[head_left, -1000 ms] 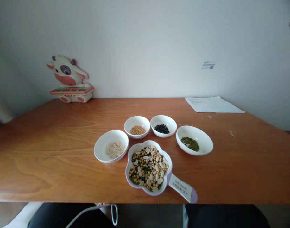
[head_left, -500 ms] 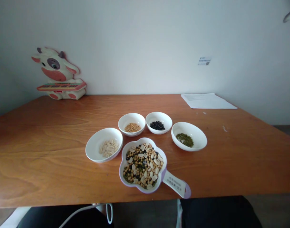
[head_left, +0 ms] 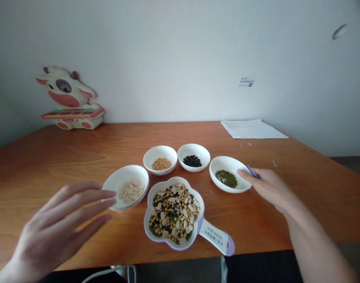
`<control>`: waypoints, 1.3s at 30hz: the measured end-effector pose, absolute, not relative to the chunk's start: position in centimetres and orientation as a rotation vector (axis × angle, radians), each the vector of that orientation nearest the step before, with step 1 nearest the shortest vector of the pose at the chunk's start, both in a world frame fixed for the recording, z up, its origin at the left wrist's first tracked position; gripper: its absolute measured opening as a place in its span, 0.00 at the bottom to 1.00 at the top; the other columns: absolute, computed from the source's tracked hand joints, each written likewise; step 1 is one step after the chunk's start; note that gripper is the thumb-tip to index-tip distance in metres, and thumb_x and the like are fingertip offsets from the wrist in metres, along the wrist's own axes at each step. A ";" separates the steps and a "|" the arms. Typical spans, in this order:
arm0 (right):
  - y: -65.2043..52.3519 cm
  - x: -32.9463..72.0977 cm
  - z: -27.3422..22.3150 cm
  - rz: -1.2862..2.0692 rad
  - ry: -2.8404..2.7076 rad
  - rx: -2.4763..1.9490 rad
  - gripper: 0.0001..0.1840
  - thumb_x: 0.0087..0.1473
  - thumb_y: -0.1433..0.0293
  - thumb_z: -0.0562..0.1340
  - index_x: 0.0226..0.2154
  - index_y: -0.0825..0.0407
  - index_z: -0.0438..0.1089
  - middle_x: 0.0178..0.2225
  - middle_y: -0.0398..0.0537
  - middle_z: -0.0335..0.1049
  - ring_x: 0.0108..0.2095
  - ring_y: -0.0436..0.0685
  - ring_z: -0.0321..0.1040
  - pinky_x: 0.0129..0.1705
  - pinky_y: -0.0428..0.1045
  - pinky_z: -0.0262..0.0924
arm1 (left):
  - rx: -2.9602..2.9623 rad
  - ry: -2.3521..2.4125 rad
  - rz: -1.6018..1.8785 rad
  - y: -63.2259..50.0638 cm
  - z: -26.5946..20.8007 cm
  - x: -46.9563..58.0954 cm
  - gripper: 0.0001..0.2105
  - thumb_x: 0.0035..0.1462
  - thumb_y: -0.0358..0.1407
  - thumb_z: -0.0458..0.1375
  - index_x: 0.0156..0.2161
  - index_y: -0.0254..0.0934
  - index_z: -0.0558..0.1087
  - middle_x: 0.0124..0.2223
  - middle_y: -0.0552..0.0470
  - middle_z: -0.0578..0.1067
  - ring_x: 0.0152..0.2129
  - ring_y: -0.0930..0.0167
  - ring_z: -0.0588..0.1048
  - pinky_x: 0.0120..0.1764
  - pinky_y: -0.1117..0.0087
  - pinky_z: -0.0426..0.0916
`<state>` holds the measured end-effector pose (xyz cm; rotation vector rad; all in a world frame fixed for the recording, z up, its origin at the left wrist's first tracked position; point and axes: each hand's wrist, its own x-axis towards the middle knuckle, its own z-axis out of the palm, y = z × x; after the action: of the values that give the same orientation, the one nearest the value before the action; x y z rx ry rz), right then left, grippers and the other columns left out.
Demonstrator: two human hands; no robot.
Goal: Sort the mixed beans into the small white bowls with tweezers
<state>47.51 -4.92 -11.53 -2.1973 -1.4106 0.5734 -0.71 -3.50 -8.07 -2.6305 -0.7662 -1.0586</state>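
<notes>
My left hand (head_left: 62, 222) is open, fingers stretched out and slightly apart, at the near left side of the white bowl of shelled peanuts (head_left: 131, 191). My right hand (head_left: 265, 182) is at the right rim of the bowl of green mung beans (head_left: 226, 179); a slim bluish-grey thing (head_left: 253, 171) shows at its fingers, too blurred to name. Between the hands sits a flower-shaped, purple-rimmed scoop (head_left: 175, 212) full of mixed beans and peanuts, its labelled handle (head_left: 215, 237) towards the lower right. Behind it stand bowls of soybeans (head_left: 161, 164) and black beans (head_left: 192, 160).
A toy cow with a keyboard (head_left: 70, 100) stands at the back left. White paper sheets (head_left: 253, 129) lie at the back right, by the wall. A pale cable (head_left: 109, 271) hangs below the table's front edge.
Both hands have come into view, the left beside the peanut bowl and the right, with the slim thing, by the mung bean bowl. The camera view has shifted slightly; the bowls and scoop look unmoved.
</notes>
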 end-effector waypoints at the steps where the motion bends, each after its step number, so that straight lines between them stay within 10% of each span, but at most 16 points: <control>1: -4.9 47.4 -11.9 0.555 -1.409 -2.204 0.25 0.55 0.50 0.56 0.31 0.54 0.76 0.29 0.50 0.76 0.34 0.63 0.73 0.32 0.49 0.58 | -2.701 -0.658 -0.854 -3.4 -8.6 0.1 0.18 0.60 0.35 0.61 0.55 0.48 0.72 0.49 0.57 0.79 0.51 0.63 0.72 0.49 0.59 0.69; 4: -4.6 47.3 -12.4 0.434 -1.382 -2.250 0.22 0.52 0.54 0.56 0.26 0.54 0.74 0.25 0.50 0.75 0.30 0.62 0.72 0.29 0.49 0.56 | -2.790 -0.535 -0.542 -3.7 -10.2 2.3 0.21 0.58 0.42 0.63 0.57 0.43 0.70 0.53 0.51 0.77 0.60 0.55 0.65 0.61 0.43 0.54; 10: -4.4 47.3 -12.4 0.402 -1.379 -2.245 0.19 0.50 0.57 0.55 0.20 0.53 0.71 0.20 0.48 0.71 0.25 0.59 0.69 0.26 0.48 0.55 | -2.797 -0.427 -0.693 -3.7 -12.1 4.4 0.11 0.61 0.37 0.61 0.49 0.41 0.74 0.46 0.54 0.80 0.51 0.63 0.74 0.67 0.44 0.41; 22: -4.6 46.6 -12.1 0.330 -1.412 -2.281 0.23 0.53 0.52 0.52 0.21 0.51 0.69 0.21 0.51 0.72 0.27 0.63 0.71 0.26 0.50 0.58 | -2.796 -0.514 -0.777 -3.2 -12.3 4.7 0.09 0.61 0.37 0.61 0.46 0.41 0.74 0.41 0.54 0.82 0.47 0.66 0.76 0.65 0.46 0.48; 29: -6.7 42.3 -7.7 0.015 -1.671 -1.805 0.25 0.61 0.58 0.48 0.48 0.53 0.73 0.41 0.58 0.76 0.40 0.63 0.74 0.40 0.54 0.67 | -2.894 -0.526 -0.837 -4.1 -9.6 7.0 0.04 0.62 0.37 0.60 0.37 0.40 0.75 0.36 0.56 0.80 0.40 0.68 0.77 0.65 0.48 0.49; 34: -5.5 35.5 -6.1 0.499 -2.068 -1.339 0.11 0.61 0.68 0.59 0.40 0.46 0.78 0.36 0.45 0.78 0.36 0.54 0.74 0.40 0.48 0.66 | -2.958 -0.540 -0.890 -3.8 -7.9 8.5 0.12 0.64 0.42 0.57 0.45 0.35 0.73 0.40 0.47 0.79 0.39 0.64 0.75 0.49 0.56 0.69; 39: -5.2 32.6 -6.8 0.714 -2.064 -1.069 0.06 0.57 0.69 0.64 0.36 0.50 0.78 0.33 0.43 0.78 0.32 0.52 0.73 0.37 0.46 0.65 | -2.951 -0.767 -0.873 -2.9 -7.6 10.7 0.10 0.66 0.34 0.53 0.50 0.35 0.70 0.35 0.48 0.76 0.30 0.68 0.70 0.34 0.65 0.68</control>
<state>32.59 -5.21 -6.75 -1.0693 -2.0645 0.7137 10.66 -2.88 -7.60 -2.9515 -0.7675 -0.8730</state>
